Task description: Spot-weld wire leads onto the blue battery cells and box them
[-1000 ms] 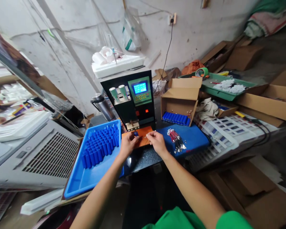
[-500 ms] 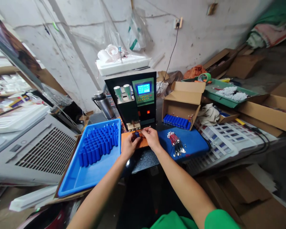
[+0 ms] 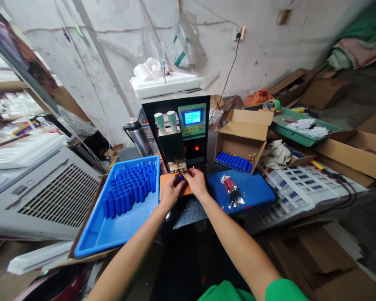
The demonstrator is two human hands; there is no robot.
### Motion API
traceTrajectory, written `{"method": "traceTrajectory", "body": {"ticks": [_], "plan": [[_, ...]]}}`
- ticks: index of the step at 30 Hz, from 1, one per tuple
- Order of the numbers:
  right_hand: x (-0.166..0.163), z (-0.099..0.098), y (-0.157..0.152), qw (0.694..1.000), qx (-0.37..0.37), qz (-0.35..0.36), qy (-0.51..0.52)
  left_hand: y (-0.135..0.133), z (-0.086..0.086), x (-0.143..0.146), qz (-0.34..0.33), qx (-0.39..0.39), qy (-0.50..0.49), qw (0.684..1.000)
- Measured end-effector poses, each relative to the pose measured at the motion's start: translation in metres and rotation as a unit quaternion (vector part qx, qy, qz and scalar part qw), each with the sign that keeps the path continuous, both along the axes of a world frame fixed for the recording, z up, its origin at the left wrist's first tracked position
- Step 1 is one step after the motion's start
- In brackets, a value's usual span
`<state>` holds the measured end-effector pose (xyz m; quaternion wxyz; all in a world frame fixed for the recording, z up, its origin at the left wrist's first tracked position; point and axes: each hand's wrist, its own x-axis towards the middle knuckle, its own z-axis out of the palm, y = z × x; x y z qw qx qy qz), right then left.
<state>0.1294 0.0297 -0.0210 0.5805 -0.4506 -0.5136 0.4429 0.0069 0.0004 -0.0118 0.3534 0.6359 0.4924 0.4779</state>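
My left hand and right hand have closed together, fingers pinched on one blue cell. It now sits just under the welder's tips, ready for contact.

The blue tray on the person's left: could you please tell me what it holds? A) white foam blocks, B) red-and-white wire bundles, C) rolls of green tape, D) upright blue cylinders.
D: the blue tray holds rows of blue cylinders standing on end, while the wire bundles lie apart on the blue mat on the other side of the hands.
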Motion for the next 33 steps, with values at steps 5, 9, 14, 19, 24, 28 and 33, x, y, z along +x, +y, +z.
{"method": "traceTrajectory", "body": {"ticks": [5,9,14,19,24,28,33], "plan": [[-0.001,0.002,-0.001,1.0,0.004,-0.003,-0.014,-0.001,0.002,0.0,0.002,0.0,0.0,1.0],[0.0,0.004,-0.002,1.0,0.003,-0.004,-0.019,0.0,0.003,-0.001,0.002,0.006,0.018,1.0],[0.0,0.005,-0.003,1.0,0.003,-0.001,-0.018,0.0,0.002,-0.001,0.002,0.013,0.019,1.0],[0.0,0.007,-0.004,1.0,0.003,-0.002,-0.015,0.002,-0.001,-0.001,-0.004,0.006,-0.002,1.0],[0.0,0.007,-0.003,1.0,0.007,0.007,-0.001,0.005,-0.007,-0.003,0.004,-0.004,0.003,1.0],[0.003,0.003,-0.003,1.0,0.007,0.008,-0.013,0.006,-0.008,-0.004,0.02,0.004,0.033,0.999],[0.012,0.0,-0.008,0.999,0.013,0.033,-0.006,0.007,-0.01,-0.004,0.007,0.013,0.012,1.0]]}}
